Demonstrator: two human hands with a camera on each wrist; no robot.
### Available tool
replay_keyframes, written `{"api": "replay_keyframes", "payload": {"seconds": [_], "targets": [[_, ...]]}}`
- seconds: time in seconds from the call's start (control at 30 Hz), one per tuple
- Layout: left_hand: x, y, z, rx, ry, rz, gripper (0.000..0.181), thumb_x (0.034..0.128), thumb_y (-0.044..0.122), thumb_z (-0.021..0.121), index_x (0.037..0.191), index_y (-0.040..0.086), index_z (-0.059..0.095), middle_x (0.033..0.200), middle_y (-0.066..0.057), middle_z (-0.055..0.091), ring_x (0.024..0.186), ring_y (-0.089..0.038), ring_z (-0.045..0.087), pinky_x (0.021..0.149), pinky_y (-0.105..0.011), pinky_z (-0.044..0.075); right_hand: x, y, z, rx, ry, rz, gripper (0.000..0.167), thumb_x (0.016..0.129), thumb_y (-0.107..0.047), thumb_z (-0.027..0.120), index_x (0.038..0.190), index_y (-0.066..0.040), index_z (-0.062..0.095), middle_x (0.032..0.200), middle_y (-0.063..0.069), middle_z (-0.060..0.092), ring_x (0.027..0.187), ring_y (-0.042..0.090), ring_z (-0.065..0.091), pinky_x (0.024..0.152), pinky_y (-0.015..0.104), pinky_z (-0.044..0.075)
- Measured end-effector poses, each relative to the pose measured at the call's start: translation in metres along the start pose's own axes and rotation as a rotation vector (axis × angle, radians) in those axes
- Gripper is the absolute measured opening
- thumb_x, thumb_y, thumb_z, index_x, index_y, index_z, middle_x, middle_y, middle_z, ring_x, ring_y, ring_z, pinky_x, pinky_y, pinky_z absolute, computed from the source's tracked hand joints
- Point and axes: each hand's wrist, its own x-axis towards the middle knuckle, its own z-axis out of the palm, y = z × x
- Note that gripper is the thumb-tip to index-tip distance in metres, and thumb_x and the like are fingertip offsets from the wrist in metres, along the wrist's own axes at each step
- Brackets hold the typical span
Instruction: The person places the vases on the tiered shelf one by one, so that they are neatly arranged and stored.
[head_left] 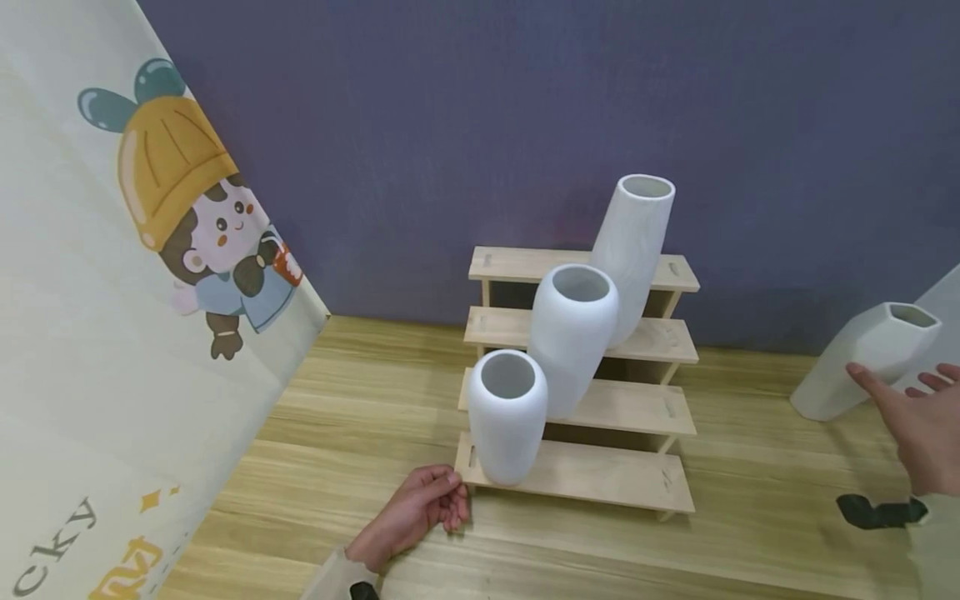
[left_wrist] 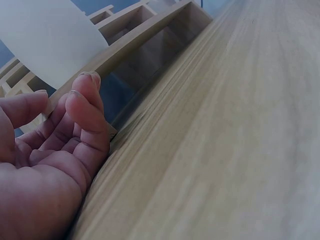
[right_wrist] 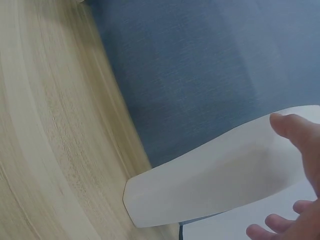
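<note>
A wooden tiered stand (head_left: 615,475) carries three white vases on its steps. My left hand (head_left: 427,504) is at the near left corner of its lowest step, pinching the board's edge between thumb and curled fingers (left_wrist: 85,117). The short vase (head_left: 508,425) stands on the left of that step. Behind it are a rounded taller vase (head_left: 572,350) and the tallest, narrow-necked one (head_left: 633,242). At the far right, my right hand (head_left: 926,429) is spread beside a white faceted vase (head_left: 855,358) on the table. Its thumb (right_wrist: 290,127) overlaps the vase's upper side; contact is unclear.
The stand and faceted vase are on a wood-grain table (head_left: 360,400). A dark blue backdrop (head_left: 420,150) rises behind them. On the left hangs a pale cloth (head_left: 90,333) printed with a cartoon figure. A white panel (head_left: 947,321) stands at the right edge.
</note>
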Motion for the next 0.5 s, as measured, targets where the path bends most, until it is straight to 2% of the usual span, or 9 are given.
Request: {"api": "replay_keyframes", "payload": {"seconds": [0.1, 0.27, 0.5], "targets": [[0.000, 0.000, 0.000, -0.004, -0.006, 0.008, 0.027, 0.1082, 0.015, 0.038, 0.097, 0.012, 0.063, 0.083, 0.006, 0.073, 0.069, -0.001, 0.064, 0.062, -0.015, 0.053, 0.003, 0.000, 0.001, 0.015, 0.001, 0.010, 0.094, 0.090, -0.045, 0.063, 0.158, -0.027, 0.002, 0.166, 0.015, 0.015, 0.147, 0.028, 0.028, 0.122, 0.039, 0.029], [0.001, -0.001, 0.000, -0.009, -0.005, 0.011, 0.027, 0.1080, 0.013, 0.038, 0.097, 0.011, 0.063, 0.083, 0.006, 0.073, 0.069, -0.001, 0.064, 0.062, -0.014, 0.053, 0.008, 0.002, 0.003, 0.032, -0.003, -0.002, 0.095, 0.090, -0.046, 0.061, 0.158, -0.028, -0.003, 0.168, 0.015, 0.009, 0.154, 0.035, 0.017, 0.127, 0.050, 0.022], [0.001, -0.001, 0.000, -0.010, -0.013, 0.026, 0.027, 0.1080, 0.013, 0.038, 0.097, 0.011, 0.062, 0.083, 0.006, 0.073, 0.069, -0.001, 0.064, 0.062, -0.014, 0.053, 0.011, 0.001, 0.005, 0.031, 0.001, -0.008, 0.096, 0.090, -0.046, 0.062, 0.158, -0.027, -0.003, 0.168, 0.014, 0.010, 0.156, 0.033, 0.016, 0.128, 0.047, 0.021]]}}
